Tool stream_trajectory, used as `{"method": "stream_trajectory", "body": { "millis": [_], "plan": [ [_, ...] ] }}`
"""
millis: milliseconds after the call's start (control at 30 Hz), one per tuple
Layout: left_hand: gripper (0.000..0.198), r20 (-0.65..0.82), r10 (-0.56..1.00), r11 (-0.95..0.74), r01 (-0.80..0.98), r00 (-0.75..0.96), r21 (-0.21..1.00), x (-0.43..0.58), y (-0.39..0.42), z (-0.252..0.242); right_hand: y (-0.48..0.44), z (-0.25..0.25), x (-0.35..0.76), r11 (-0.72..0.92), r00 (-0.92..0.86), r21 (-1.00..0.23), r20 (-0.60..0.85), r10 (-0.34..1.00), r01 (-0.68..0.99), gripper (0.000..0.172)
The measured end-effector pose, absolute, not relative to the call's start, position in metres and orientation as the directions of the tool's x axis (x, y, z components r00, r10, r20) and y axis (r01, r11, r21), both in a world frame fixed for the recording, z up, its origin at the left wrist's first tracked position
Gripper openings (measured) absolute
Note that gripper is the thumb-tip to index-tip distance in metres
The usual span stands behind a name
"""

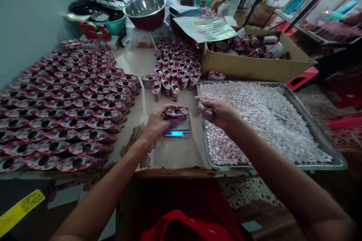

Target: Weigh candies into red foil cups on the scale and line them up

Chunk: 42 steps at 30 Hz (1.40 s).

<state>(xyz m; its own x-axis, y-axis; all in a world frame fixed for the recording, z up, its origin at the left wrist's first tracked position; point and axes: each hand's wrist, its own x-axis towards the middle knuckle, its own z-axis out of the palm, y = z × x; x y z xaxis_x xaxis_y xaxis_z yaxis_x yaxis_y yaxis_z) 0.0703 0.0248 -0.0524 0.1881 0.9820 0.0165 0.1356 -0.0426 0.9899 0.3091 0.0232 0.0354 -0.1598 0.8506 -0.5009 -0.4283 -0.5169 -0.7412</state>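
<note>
Room: grey wall (36, 19) far left of the left hand; another person (230, 5) at the back, well beyond the right hand.
Worktop (175, 158): under both hands, scuffed near the front edge.
Left hand (158, 122): fingers curled around the near end of an oval container (181, 112), upright at the scale (185, 134); full contact with the platform not certain.
Right hand (216, 111): fingertips drawn together above the tray's left edge; whether they pinch anything, cannot tell.
Handling (judged): keep opening level and uppermost; left fingers light, since pressure would skew the lit display; small pinches limit spillage.
Tray (341, 162): below and right of right hand; spread with small pale pieces (254, 98).
Rowed containers (68, 111): left of left hand; dark round openings, contents not visible.
Carton (249, 64): beyond right hand; jumbled patterned packs (254, 43).
</note>
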Motion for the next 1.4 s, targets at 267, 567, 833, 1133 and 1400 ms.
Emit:
{"method": "stream_trajectory", "body": {
  "millis": [267,567,833,1133,1400],
  "plan": [
    [0.048,0.159,0.987,-0.139,0.365,-0.025,0.921,0.018,0.021,-0.036,0.058,0.067,0.287,-0.613,-0.287,-0.779,-0.562,0.776,-0.13,0.028],
    [0.038,0.41,0.911,-0.342,0.471,-0.046,0.813,0.017,0.004,0.002,0.055,0.065,0.288,-0.52,-0.259,-0.854,-0.499,0.827,-0.015,0.012],
    [0.041,0.461,0.886,-0.393,0.46,-0.04,0.796,0.024,0.001,0.005,0.048,0.065,0.3,-0.438,-0.348,-0.898,-0.425,0.836,0.045,0.017],
    [0.044,0.465,0.883,-0.373,0.506,-0.065,0.778,0.027,-0.011,0.013,0.043,0.082,0.286,-0.395,-0.244,-0.912,-0.411,0.878,0.113,0.022],
    [0.049,0.431,0.902,-0.359,0.525,-0.016,0.771,0.026,-0.02,0.012,0.051,0.051,0.268,0.009,-0.42,-0.919,-0.171,0.891,0.393,0.012]
  ]
}}
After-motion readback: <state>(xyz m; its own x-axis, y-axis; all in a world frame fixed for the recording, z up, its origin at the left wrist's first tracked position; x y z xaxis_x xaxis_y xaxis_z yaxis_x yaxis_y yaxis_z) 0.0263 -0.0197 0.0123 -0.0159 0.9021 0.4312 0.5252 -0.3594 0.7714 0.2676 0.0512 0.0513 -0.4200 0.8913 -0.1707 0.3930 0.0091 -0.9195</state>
